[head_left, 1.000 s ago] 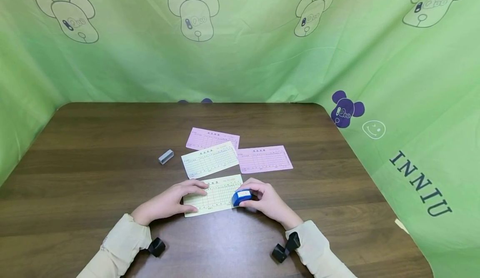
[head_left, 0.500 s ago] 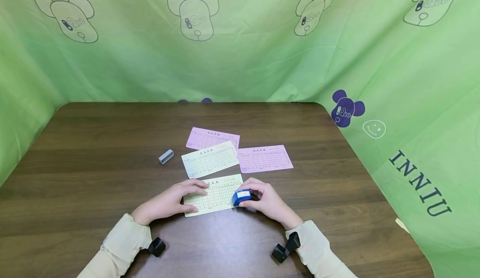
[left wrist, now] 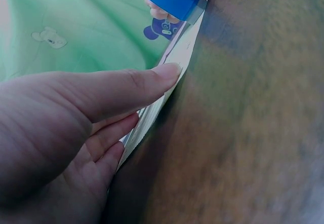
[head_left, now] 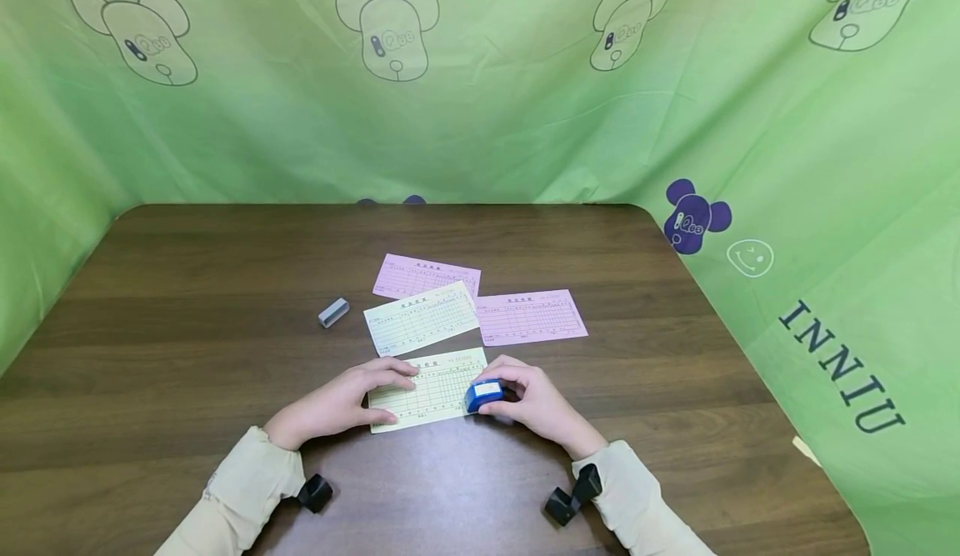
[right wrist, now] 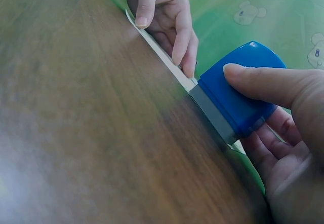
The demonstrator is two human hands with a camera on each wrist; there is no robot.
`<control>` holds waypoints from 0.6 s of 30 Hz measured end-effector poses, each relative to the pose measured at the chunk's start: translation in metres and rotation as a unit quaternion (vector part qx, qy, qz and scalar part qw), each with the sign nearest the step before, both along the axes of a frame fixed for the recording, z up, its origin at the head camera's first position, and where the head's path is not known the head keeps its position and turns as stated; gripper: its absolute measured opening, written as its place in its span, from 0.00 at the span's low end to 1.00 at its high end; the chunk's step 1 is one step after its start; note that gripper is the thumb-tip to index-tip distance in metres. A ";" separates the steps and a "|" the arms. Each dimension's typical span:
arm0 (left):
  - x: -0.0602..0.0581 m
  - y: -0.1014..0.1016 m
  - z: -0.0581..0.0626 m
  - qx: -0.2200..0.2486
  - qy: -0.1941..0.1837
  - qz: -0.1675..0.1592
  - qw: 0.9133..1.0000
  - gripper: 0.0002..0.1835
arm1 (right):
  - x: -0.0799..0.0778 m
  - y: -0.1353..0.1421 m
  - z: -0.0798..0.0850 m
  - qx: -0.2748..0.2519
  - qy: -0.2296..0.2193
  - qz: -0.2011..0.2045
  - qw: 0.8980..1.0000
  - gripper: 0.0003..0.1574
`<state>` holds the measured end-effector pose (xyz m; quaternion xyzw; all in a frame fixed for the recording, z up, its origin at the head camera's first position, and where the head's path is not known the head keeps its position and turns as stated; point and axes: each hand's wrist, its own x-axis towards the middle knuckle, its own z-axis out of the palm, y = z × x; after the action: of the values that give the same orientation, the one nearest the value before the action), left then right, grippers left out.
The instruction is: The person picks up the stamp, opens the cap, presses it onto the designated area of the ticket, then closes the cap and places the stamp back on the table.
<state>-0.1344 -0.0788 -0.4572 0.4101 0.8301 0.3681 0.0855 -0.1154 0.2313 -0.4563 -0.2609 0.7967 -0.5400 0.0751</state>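
A blue self-inking stamp (head_left: pixel 483 395) stands on the right end of a pale yellow-green printed slip (head_left: pixel 435 393). My right hand (head_left: pixel 534 402) grips it between thumb and fingers. In the right wrist view the thumb lies on the blue body of the stamp (right wrist: pixel 243 89), and its grey base meets the paper. My left hand (head_left: pixel 352 398) rests on the slip's left end with fingers spread and relaxed, holding it flat. Seen from the left wrist, my thumb lies along the near edge of the slip (left wrist: pixel 152 115), which looks slightly lifted from the wood there.
Beyond the hands lie another pale green slip (head_left: pixel 420 320) and two pink slips, one at the back (head_left: pixel 426 274) and one at the right (head_left: pixel 534 318). A small grey cap-like block (head_left: pixel 333 313) sits to the left on the brown table (head_left: pixel 187 314). Green printed cloth (head_left: pixel 510 131) hangs behind.
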 end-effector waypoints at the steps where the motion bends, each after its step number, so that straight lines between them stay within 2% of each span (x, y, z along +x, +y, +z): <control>1: 0.000 0.000 0.000 0.000 0.000 0.000 1.000 0.21 | 0.000 0.000 0.000 0.000 0.002 0.000 1.000 0.15; 8: -0.001 0.000 -0.002 0.011 0.004 -0.007 1.000 0.20 | 0.000 0.001 -0.005 0.013 0.029 -0.005 0.999 0.15; 14: -0.002 0.000 -0.004 0.010 0.008 -0.007 1.000 0.20 | 0.000 0.000 -0.004 0.057 0.067 -0.023 0.996 0.15; 18: -0.002 -0.001 -0.004 0.010 0.010 -0.007 1.000 0.20 | 0.000 -0.001 -0.002 0.076 0.071 -0.027 0.994 0.15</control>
<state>-0.1368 -0.0797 -0.4611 0.4200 0.8245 0.3717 0.0758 -0.1159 0.2303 -0.4584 -0.2702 0.8455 -0.4600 0.0230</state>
